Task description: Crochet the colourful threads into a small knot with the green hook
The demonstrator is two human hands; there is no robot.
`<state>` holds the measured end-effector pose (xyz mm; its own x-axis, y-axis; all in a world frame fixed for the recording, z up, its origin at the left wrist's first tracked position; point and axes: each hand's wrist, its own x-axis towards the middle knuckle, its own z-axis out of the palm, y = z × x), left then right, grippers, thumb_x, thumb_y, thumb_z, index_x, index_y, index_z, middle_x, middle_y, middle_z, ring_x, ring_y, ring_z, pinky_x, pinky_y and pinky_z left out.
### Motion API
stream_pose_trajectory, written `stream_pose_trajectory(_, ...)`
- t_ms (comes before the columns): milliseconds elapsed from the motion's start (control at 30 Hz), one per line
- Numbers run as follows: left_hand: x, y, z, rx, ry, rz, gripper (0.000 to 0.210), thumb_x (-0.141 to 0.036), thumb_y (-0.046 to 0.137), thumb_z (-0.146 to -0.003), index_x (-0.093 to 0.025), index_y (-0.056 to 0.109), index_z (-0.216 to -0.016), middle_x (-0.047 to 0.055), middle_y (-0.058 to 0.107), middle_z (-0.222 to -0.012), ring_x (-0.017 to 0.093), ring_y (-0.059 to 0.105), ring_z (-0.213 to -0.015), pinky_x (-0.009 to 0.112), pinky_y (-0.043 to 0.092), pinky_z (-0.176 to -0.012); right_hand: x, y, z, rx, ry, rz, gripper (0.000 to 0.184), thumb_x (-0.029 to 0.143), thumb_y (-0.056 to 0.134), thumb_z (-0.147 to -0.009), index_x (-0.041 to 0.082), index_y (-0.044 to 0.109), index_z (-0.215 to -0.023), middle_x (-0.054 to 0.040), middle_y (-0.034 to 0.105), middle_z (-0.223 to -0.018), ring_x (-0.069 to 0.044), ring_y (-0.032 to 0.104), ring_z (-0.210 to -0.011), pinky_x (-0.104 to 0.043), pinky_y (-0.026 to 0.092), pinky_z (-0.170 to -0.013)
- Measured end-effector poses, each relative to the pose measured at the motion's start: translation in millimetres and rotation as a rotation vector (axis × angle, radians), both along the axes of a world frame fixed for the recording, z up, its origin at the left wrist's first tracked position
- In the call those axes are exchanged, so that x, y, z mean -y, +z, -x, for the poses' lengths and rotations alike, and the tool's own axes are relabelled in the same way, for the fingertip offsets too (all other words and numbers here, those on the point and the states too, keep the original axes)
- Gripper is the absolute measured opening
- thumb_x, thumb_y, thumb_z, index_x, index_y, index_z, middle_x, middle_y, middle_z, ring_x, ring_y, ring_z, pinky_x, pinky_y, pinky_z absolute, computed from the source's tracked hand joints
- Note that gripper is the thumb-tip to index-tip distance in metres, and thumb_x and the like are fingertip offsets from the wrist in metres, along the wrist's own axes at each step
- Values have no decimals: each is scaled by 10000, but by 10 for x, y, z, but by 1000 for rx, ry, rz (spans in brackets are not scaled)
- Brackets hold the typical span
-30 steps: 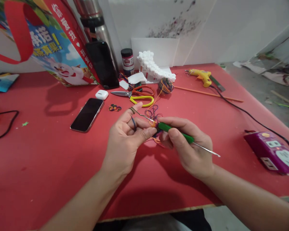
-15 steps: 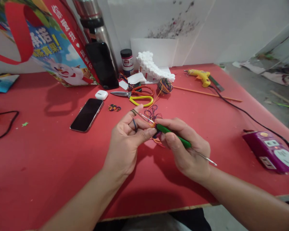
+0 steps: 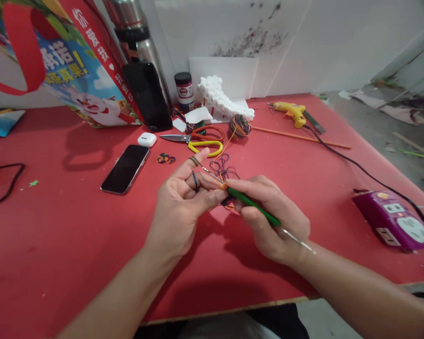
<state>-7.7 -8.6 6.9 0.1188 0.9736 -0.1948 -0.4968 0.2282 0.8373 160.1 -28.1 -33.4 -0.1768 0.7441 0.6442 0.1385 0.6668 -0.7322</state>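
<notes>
Between thumb and fingers, my left hand (image 3: 183,202) pinches a small piece of multicoloured crochet work (image 3: 226,200), mostly covered by the fingers. Yarn is looped around its raised index finger and another finger. My right hand (image 3: 272,212) is closed on the green handle of a crochet hook (image 3: 254,205). The hook's metal tip runs up and left through the work, close to the yarn at the left index finger; its other metal end sticks out by the right wrist. Loose yarn strands (image 3: 223,165) lie behind the hands, leading to a yarn ball (image 3: 239,127).
Scissors (image 3: 205,148), a small crocheted piece (image 3: 166,158), a phone (image 3: 126,169) and a white earbud case (image 3: 147,139) lie on the red table (image 3: 74,249). Farther right are a yellow glue gun (image 3: 293,113) with its cord, an orange stick (image 3: 300,137) and a purple power socket (image 3: 395,221).
The crochet hook has pushed farther up and left, its tip now nearer the yarn at my left index finger. My right hand has tilted slightly. The whole view has shifted a little.
</notes>
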Motion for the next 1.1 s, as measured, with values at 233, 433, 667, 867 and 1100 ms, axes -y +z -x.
stream_pose_trajectory(233,-57,20,100,-59,6,-12,791,-66,965,-671,-196,698,-1404,-55,716,-705,112,677,-682,202,577,-715,1,-30,-23,-185,38,290,259,320,634,-1101,281,782,-1310,-44,728,-928,-165,661,-753,-319,535,-659)
stream_pose_trajectory(433,-73,27,140,-97,12,-7,737,-47,951,-675,-168,714,-1362,-47,724,-701,101,678,-677,183,578,-692,-8,-27,-40,-249,69,359,256,320,633,-1102,288,798,-1296,-34,694,-883,-152,621,-721,-299,486,-614)
stream_pose_trajectory(667,-104,35,184,-114,-15,-29,748,-51,989,-618,-169,737,-1312,-46,734,-705,116,714,-699,196,603,-734,-41,40,-76,-248,56,336,233,334,662,-1084,263,841,-1214,-46,707,-808,-172,622,-696,-328,500,-619)
stream_pose_trajectory(867,-96,29,193,-108,-41,-48,670,-47,981,-636,-189,781,-1259,-37,732,-721,108,696,-691,187,597,-729,-65,97,-143,-297,44,393,190,364,727,-1045,279,881,-1117,-40,709,-763,-159,596,-626,-325,500,-576)
stream_pose_trajectory(1100,-93,31,214,-134,-80,-57,679,-41,974,-647,-188,788,-1284,-29,733,-723,103,682,-680,180,587,-712,-101,140,-259,-277,56,394,162,365,764,-1015,297,899,-1073,-40,713,-747,-166,580,-600,-337,501,-562)
